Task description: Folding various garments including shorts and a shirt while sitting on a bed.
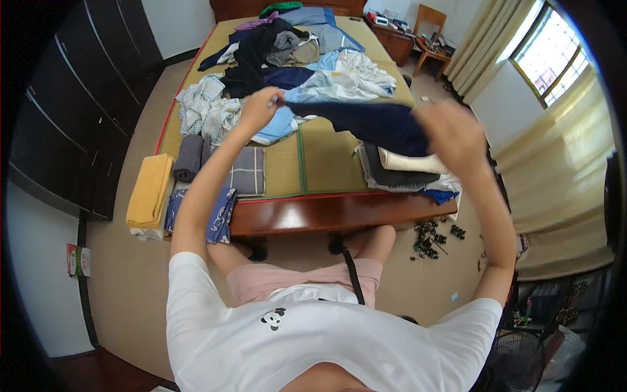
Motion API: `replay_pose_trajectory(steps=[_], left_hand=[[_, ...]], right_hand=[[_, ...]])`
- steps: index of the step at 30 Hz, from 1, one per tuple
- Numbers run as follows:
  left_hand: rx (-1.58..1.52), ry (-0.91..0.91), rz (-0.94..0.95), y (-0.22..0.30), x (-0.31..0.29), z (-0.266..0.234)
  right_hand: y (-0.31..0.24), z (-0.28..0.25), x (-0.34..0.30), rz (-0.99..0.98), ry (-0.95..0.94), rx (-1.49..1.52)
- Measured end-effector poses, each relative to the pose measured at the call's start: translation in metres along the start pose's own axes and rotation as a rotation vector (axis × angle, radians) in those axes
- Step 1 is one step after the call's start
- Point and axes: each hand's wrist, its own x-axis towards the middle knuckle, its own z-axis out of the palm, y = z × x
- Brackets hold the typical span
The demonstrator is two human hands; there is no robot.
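A dark navy garment [375, 123] is stretched in the air above the bed, drawn out sideways between my two hands. My left hand [262, 110] pinches one end of it. My right hand [452, 136], smeared by motion, is closed around the wider end, over the stack at the right corner. What kind of garment it is, I cannot tell. Behind it lies a loose heap of clothes, with a white and light blue garment [349, 80] nearest, a black garment [251, 59] farther back and a patterned white garment [208, 104] to the left.
Along the bed's [339, 215] near edge lie a folded yellow towel [150, 189], a rolled grey towel [189, 159], blue patterned cloth [212, 212], a grey checked cloth [248, 171] and folded dark cloth [395, 171]. Dark wardrobes [78, 91] stand left; a wooden chair [431, 32] stands far right.
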Motion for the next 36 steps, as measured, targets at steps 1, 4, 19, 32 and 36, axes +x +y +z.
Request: replay_pose_trajectory(steps=[1, 4, 19, 32, 36], left_hand=[[0.006, -0.028, 0.003, -0.006, -0.022, 0.008], [0.054, -0.106, -0.018, -0.017, -0.111, 0.039], [-0.26, -0.658, -0.039, 0.13, -0.3, 0.061], [-0.564, -0.627, -0.31, 0.168, -0.296, 0.04], [-0.683, -0.62, -0.398, 0.174, -0.297, 0.038]], right_hand=[[-0.03, -0.001, -0.01, 0.024, -0.112, 0.062], [-0.114, 0.02, -0.048, -0.02, -0.202, 0.167], [-0.265, 0.074, -0.123, 0.427, -0.517, 0.706], [-0.264, 0.046, -0.132, 0.607, -0.732, 0.979], [-0.26, 0.028, -0.154, 0.749, -0.773, 0.822]])
